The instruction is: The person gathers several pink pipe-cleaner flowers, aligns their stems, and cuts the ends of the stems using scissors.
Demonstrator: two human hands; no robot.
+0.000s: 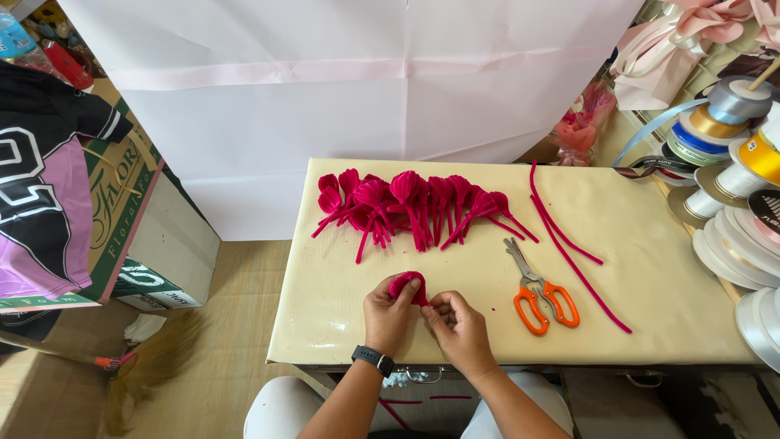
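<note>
Magenta chenille, fuzzy and bent into a small petal-like loop (408, 286), sits pinched between the two hands at the near edge of the counter (341, 268). The left hand (387, 311) closes around the loop from the left and below, thumb and fingers wrapped on its rounded top; a dark watch rides on that wrist. The right hand (457, 323) is closed too, its fingertips gripping the lower end of the same piece, so the loop lies just above and to the left of the right knuckles and right against the left fingers. Both hands touch each other around it.

Beyond the hands, farther from the person, a row of finished magenta loops with stems (410, 205) lies fanned across the cream counter, well apart from the fingers. To the right of the right hand, near but not touching it, lie orange-handled scissors (541, 293) with the blades pointing away. Farther right, two long straight magenta stems (569, 244) run diagonally over the counter. At the far right edge stand stacked spools of ribbon (735, 154) in blue, gold, silver and white.
</note>
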